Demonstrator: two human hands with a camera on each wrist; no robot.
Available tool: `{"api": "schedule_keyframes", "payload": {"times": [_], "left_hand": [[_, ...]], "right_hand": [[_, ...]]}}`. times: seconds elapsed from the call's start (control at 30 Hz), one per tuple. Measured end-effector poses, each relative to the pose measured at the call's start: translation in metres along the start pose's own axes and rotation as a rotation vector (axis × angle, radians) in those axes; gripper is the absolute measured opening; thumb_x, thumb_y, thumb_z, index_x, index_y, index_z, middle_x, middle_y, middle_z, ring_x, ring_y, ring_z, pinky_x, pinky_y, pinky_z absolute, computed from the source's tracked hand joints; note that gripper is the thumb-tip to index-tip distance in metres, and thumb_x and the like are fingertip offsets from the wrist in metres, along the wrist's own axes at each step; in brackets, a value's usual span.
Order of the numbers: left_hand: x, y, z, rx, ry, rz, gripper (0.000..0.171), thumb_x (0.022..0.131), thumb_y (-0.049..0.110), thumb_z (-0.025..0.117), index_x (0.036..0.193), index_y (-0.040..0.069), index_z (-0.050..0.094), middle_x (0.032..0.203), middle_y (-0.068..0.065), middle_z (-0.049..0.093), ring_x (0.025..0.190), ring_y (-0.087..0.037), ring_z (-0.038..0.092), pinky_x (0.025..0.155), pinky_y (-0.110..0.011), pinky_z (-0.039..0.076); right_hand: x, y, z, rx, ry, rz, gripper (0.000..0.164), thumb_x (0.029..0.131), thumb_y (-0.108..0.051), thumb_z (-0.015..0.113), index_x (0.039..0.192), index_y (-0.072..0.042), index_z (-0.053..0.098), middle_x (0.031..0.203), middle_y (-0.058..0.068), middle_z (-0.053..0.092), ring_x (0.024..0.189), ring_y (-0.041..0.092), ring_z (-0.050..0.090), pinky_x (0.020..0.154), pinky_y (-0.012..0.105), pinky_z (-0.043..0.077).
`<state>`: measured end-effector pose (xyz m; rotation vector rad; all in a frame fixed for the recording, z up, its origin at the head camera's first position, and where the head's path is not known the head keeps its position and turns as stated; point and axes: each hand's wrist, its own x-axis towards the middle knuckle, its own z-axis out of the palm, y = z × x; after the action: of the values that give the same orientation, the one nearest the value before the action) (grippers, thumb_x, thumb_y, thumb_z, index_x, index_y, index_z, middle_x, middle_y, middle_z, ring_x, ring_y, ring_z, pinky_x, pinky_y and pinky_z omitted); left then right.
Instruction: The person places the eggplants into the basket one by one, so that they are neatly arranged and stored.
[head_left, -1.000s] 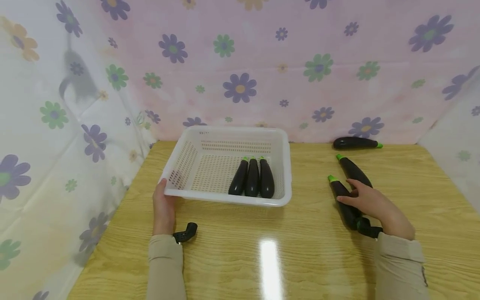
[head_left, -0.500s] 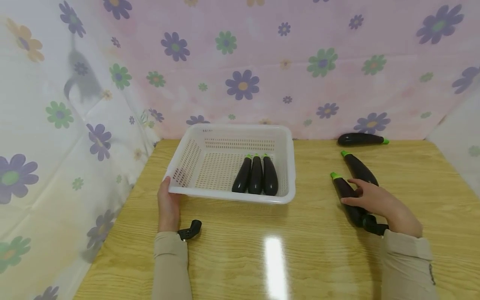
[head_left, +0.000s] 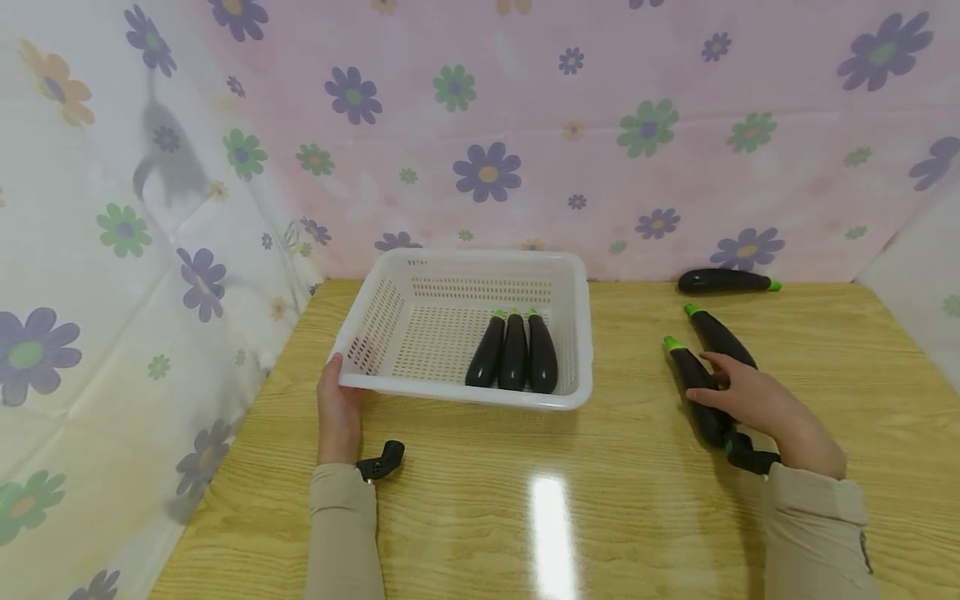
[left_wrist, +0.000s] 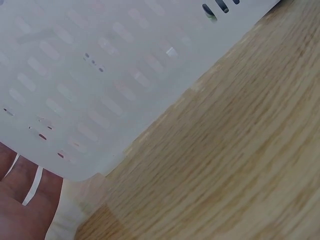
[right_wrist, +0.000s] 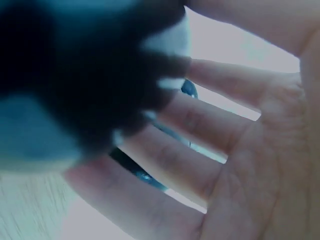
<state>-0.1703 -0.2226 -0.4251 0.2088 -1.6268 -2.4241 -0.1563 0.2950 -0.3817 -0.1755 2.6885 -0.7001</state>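
In the head view, a white plastic basket (head_left: 465,397) has three dark eggplants (head_left: 513,354) side by side in its right half. My left hand (head_left: 337,417) holds the basket at its front left corner, thumb at the rim and fingers along the outer wall. Over at the right, my right hand (head_left: 757,404) grips another eggplant (head_left: 684,367) with a bright green stem, thumb and fingers on opposite sides of its body. In the right wrist view that eggplant (right_wrist: 120,75) looms dark and blurred before the fingers (right_wrist: 195,120).
Just behind the right hand lies one eggplant (head_left: 720,335), and another (head_left: 723,281) rests near the back edge of the wooden table (head_left: 450,517). A flower-patterned cloth (head_left: 405,108) rises behind the table and along its sides.
The whole head view has shifted slightly. In the right hand, the eggplant's stem end has moved a little away from me and up. The left hand stays at the basket corner.
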Motion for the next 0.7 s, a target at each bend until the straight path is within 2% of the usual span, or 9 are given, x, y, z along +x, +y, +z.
{"api": "schedule_keyframes", "payload": {"times": [0.1, 0.3, 0.37, 0.47, 0.57, 0.6, 0.7], "left_hand": [[-0.0007, 0.0000, -0.0004, 0.009, -0.002, -0.009, 0.047, 0.093, 0.036, 0.039, 0.133, 0.012, 0.041, 0.136, -0.001, 0.039, 0.124, -0.013, 0.034, 0.104, -0.033, 0.021], [0.0004, 0.0009, 0.0011, 0.018, 0.007, -0.021, 0.046, 0.093, 0.037, 0.038, 0.132, 0.014, 0.042, 0.135, -0.001, 0.040, 0.122, -0.014, 0.036, 0.103, -0.033, 0.022], [0.0020, 0.0013, 0.0019, 0.008, 0.011, -0.024, 0.045, 0.094, 0.037, 0.037, 0.132, 0.013, 0.042, 0.134, -0.002, 0.040, 0.122, -0.015, 0.037, 0.102, -0.033, 0.023], [0.0039, 0.0016, 0.0026, -0.004, 0.015, -0.029, 0.045, 0.093, 0.036, 0.038, 0.132, 0.013, 0.043, 0.134, -0.002, 0.041, 0.121, -0.015, 0.038, 0.101, -0.033, 0.024], [0.0043, 0.0009, 0.0022, -0.016, 0.008, -0.022, 0.045, 0.094, 0.035, 0.038, 0.132, 0.012, 0.042, 0.135, -0.003, 0.040, 0.122, -0.015, 0.037, 0.102, -0.033, 0.024], [0.0040, 0.0006, 0.0017, -0.016, 0.005, -0.018, 0.045, 0.094, 0.035, 0.037, 0.132, 0.012, 0.042, 0.135, -0.003, 0.040, 0.122, -0.014, 0.037, 0.102, -0.032, 0.024], [0.0029, -0.0005, -0.0005, -0.021, -0.003, -0.010, 0.045, 0.094, 0.035, 0.037, 0.133, 0.012, 0.041, 0.136, -0.003, 0.039, 0.123, -0.014, 0.035, 0.103, -0.031, 0.023]], "right_hand": [[-0.0007, -0.0024, -0.0016, 0.045, 0.007, 0.006, 0.087, 0.086, -0.051, 0.048, 0.139, 0.005, 0.010, 0.125, 0.038, 0.034, 0.110, 0.050, 0.038, 0.077, 0.057, 0.038], [0.0019, -0.0039, -0.0031, 0.203, 0.022, 0.047, 0.085, 0.090, -0.050, 0.039, 0.141, -0.005, -0.012, 0.129, 0.039, 0.026, 0.109, 0.052, 0.037, 0.077, 0.055, 0.041], [0.0034, -0.0035, -0.0020, 0.249, 0.032, 0.048, 0.082, 0.091, -0.048, 0.038, 0.140, -0.007, -0.013, 0.129, 0.040, 0.024, 0.109, 0.052, 0.037, 0.077, 0.053, 0.043], [0.0037, -0.0036, -0.0005, 0.267, 0.044, 0.016, 0.073, 0.093, -0.043, 0.036, 0.141, -0.007, -0.006, 0.130, 0.041, 0.020, 0.111, 0.053, 0.034, 0.077, 0.053, 0.042], [0.0031, -0.0035, -0.0002, 0.223, 0.044, -0.033, 0.063, 0.095, -0.041, 0.034, 0.142, -0.009, 0.008, 0.135, 0.036, 0.017, 0.114, 0.052, 0.030, 0.079, 0.057, 0.038], [0.0031, -0.0036, -0.0001, 0.206, 0.040, -0.052, 0.059, 0.095, -0.040, 0.034, 0.142, -0.011, 0.012, 0.136, 0.034, 0.018, 0.110, 0.051, 0.034, 0.077, 0.055, 0.038], [0.0043, -0.0042, 0.0014, 0.168, 0.024, -0.105, 0.053, 0.096, -0.039, 0.034, 0.141, -0.014, 0.023, 0.140, 0.028, 0.019, 0.110, 0.047, 0.037, 0.077, 0.051, 0.038]]}}
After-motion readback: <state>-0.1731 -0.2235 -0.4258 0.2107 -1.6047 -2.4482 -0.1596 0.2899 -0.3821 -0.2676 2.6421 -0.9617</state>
